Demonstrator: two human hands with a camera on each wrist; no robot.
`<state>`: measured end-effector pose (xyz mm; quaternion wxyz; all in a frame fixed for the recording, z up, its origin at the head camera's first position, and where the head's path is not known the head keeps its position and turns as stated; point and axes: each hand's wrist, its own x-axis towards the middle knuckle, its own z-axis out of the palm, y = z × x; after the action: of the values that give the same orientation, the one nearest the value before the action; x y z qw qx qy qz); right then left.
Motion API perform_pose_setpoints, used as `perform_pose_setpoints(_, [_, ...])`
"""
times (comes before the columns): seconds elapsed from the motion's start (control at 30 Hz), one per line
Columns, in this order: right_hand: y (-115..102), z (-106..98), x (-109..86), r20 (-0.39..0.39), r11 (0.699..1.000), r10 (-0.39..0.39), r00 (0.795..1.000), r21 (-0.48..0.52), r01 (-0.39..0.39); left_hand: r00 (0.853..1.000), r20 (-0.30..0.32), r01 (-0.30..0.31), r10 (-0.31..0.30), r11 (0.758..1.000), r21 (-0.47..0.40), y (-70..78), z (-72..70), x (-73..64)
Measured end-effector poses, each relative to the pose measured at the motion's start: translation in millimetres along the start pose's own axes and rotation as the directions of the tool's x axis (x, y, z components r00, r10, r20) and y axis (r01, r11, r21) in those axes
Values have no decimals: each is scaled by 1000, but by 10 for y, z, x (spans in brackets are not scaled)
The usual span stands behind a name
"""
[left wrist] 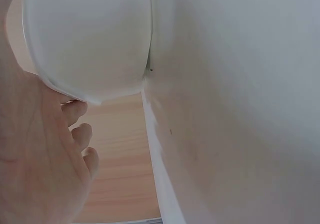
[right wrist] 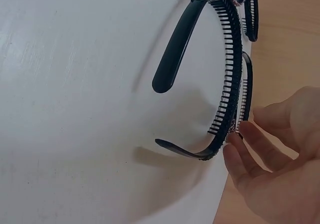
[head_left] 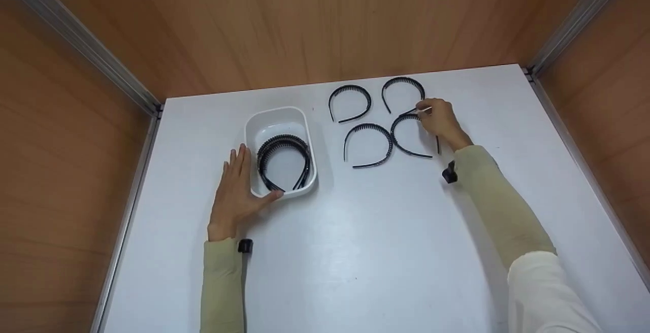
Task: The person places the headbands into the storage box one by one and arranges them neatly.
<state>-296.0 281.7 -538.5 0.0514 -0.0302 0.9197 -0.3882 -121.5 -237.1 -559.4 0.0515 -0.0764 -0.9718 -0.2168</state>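
A white plastic container [head_left: 274, 118] holds several stacked black toothed headbands [head_left: 284, 142]. My left hand [head_left: 233, 198] braces it, fingers stretched along the left wall and thumb at the near corner; the left wrist view shows that palm against the container's outer wall [left wrist: 90, 44]. Over at the right, my right hand [head_left: 441, 120] has bent fingers at the upper arch of a black headband [head_left: 398, 142]. Seen from the right wrist, fingertips [right wrist: 235, 151] meet the outer side of this headband [right wrist: 227, 79], whose ends look slightly raised above their shadows; the exact contact is partly hidden.
Close around lie more black headbands: one at the back [head_left: 420, 85], one to its left [head_left: 369, 100], and one nearer [head_left: 390, 145] touching the gripped one. The white table [head_left: 345, 252] is bounded by wooden panels [head_left: 315, 28] at the back and sides.
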Motion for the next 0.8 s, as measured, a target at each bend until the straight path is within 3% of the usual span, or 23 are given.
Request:
perform_pose_setpoints(0.57, [122,48,29,47,997,26,999,-71,-22,1000,5,28,-28,1000,-9,7,47,-66])
perform_pose_setpoints(0.8, [152,-2,4,60,995,48,997,-88,-42,1000,-4,4,-4,1000,-14,19,25,-34])
